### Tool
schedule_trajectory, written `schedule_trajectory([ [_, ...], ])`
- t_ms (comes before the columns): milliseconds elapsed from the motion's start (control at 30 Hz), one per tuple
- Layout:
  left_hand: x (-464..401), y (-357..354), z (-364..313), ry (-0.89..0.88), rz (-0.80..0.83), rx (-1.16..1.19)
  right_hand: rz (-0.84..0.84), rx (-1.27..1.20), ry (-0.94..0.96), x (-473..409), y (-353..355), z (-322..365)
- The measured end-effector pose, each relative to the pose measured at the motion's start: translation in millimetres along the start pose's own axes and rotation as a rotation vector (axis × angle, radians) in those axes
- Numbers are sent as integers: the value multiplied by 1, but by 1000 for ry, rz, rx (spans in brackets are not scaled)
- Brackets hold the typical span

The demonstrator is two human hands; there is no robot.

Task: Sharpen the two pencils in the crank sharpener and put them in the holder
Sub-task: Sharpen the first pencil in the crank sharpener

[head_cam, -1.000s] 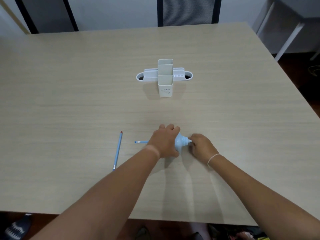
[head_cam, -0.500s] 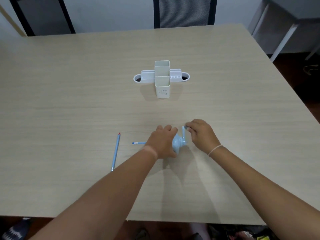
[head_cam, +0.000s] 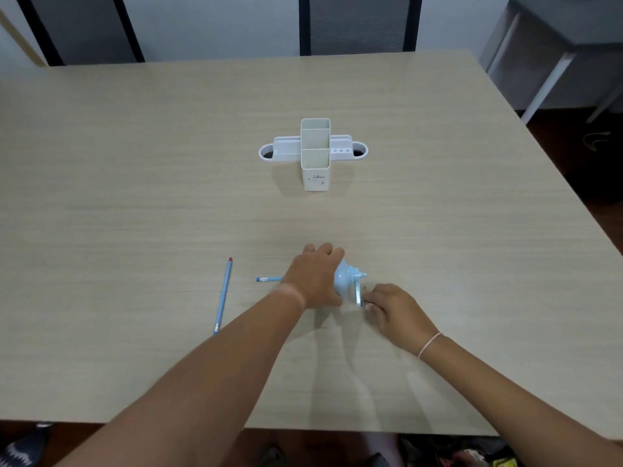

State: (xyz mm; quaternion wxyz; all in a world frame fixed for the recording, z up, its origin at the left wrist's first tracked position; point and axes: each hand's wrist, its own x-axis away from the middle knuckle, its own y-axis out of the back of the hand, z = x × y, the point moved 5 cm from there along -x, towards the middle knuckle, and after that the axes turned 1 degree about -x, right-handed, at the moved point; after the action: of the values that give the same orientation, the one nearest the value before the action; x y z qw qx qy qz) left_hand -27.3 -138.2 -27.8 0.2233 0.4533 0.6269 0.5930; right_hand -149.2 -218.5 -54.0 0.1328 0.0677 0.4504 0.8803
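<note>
Now my right hand has swung the crank down to 6 o'clock, fingers pinching it; left hand fingers clamp the sharpener steady.

One camera only, worn on the person's head, looking forward and steeply down across the pale wood-grain worktop. Both bare forearms enter from the bottom edge and converge near the lower middle, close to the lens. The wide angle bows the worktop's far edge and right edge. Mid-frame stands the white plastic compartmented holder, farther off. Beyond the far edge show a pale wall, dark chair backs and a grey side table; below the near edge, floor clutter.
</note>
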Motion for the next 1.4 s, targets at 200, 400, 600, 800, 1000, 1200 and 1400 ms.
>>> schedule_trajectory([
  [200,1,1,0,3,-8,11,-125,-33,23,-7,34,20],
  [400,2,1,-1,-2,-14,18,-194,14,-22,-44,48,20],
  [600,2,2,0,-12,-2,22,-168,36,-21,-47,49,18],
  [800,5,4,2,-29,35,14,-140,29,-26,-42,52,26],
  [1000,13,11,5,-27,54,216,-130,27,-74,-38,57,30],
  [1200,33,22,33,20,17,254,-241,98,-1,-29,70,54],
  [1400,57,15,66,84,1,230,-62,176,130,-29,46,90],
])
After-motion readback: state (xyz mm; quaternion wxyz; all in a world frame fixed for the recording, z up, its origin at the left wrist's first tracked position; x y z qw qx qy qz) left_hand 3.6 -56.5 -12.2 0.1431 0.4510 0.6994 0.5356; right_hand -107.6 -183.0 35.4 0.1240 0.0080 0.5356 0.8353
